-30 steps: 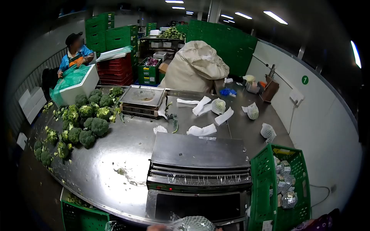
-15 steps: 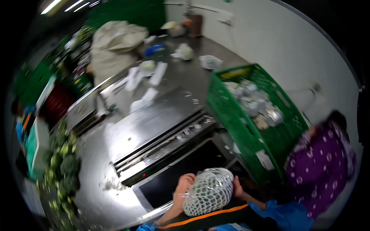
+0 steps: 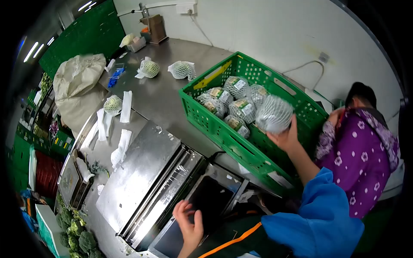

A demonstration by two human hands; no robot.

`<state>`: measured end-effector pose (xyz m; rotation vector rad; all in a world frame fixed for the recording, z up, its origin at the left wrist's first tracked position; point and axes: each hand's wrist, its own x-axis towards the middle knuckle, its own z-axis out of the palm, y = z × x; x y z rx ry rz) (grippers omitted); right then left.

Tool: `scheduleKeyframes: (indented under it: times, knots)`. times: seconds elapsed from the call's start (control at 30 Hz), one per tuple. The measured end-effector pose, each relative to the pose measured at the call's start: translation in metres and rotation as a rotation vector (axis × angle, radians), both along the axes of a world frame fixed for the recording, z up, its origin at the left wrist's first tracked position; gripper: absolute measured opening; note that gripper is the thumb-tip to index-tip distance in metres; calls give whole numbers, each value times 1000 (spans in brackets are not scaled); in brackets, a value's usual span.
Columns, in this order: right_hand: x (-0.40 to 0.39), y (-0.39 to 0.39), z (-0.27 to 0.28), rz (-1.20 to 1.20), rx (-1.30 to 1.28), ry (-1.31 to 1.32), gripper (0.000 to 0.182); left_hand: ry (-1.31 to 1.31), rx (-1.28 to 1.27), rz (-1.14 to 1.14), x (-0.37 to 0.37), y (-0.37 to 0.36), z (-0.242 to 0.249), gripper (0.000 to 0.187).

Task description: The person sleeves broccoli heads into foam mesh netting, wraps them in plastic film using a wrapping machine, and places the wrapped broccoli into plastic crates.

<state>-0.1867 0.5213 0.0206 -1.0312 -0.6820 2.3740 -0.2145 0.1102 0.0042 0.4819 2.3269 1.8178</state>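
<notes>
Net-wrapped bundle (image 3: pixel 274 114), one: over green crate (image 3: pixel 206 124), toward three o'clock, cradled in right hand's (image 3: pixel 285 136) fingers alone. Left hand (image 3: pixel 190 228): off the bundle, fingers loosely spread, near wrapping machine (image 3: pixel 165 198), between six and seven o'clock.

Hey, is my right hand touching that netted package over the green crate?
Touching. The head view shows the right hand cupped against the lower side of the netted package, with no gap between them.

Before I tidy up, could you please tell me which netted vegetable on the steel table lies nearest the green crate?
The rightmost netted vegetable in view, just off the green crate; the middle one and leftmost one lie farther away.
</notes>
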Motion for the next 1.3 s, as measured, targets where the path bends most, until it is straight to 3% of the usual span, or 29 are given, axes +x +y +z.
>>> scheduleKeyframes:
  times: [0.07, 0.13, 0.2, 0.23, 0.27, 0.37, 0.4, 0.47, 0.53, 0.6, 0.67, 0.73, 0.8, 0.9, 0.93, 0.97, 1.0, 1.1, 1.13, 1.23, 1.3]
  knots:
    - [-13, 23, -66, 35, -96, -148, 59, 24, -108, 79, -19, -8, 20, 44]
    - [-32, 70, -130, -161, -461, -114, 54, 181, -234, 137, -49, -22, 33, 43]
    - [-49, 80, -157, -69, -389, -37, 50, 299, -318, 237, -88, -38, 40, 41]
    - [-56, 57, -131, -51, -165, -222, 47, 394, -359, 273, -110, -39, 51, 40]
    - [-45, 57, -122, 65, -134, -517, 52, 495, -379, 254, -135, -41, 64, 41]
    - [-30, 76, -153, -325, 603, -1307, 68, 694, -485, 167, -214, -36, 72, 41]
    - [-39, 60, -107, -258, 922, -1267, 59, 746, -535, 146, -238, -37, 63, 42]
    - [-75, 93, -106, -323, 1429, -720, 50, 731, -754, 155, -283, -47, 36, 44]
    - [-162, 56, -21, -118, 1428, -530, 44, 573, -814, 228, -318, -68, -16, 46]
    - [-250, 30, 29, 139, 1535, -78, 38, 151, -746, 410, -336, -86, -60, 46]
    - [-330, 7, 52, 461, 1714, 28, 33, 41, -749, 401, -328, -69, -32, 48]
    - [-420, 6, 26, 682, 2083, 56, 38, -32, -748, 467, -328, -71, -25, 49]
    - [-487, 5, -6, 893, 2287, -248, 45, -53, -685, 626, -337, -73, -37, 49]
    - [-564, 17, -69, 671, 2312, -647, 49, -45, -625, 701, -340, -73, -49, 45]
    - [-581, 29, -72, 873, 2236, -548, 52, -55, -598, 734, -338, -72, -51, 44]
    - [-574, 23, -65, 948, 2399, -577, 62, -32, -624, 727, -338, -71, -53, 43]
    - [-555, -17, -7, 1263, 2190, -769, 70, -20, -661, 718, -336, -71, -51, 41]
    - [-593, 40, -130, 762, 2610, -927, 76, -38, -713, 712, -335, -66, -35, 40]
    - [-623, 70, -166, 636, 2579, -887, 75, -49, -708, 700, -334, -66, -34, 40]
    - [-602, 35, -111, 896, 2590, -791, 67, -45, -692, 693, -333, -65, -32, 40]
    - [-589, 23, -96, 893, 2607, -679, 62, -19, -717, 691, -331, -68, -33, 40]
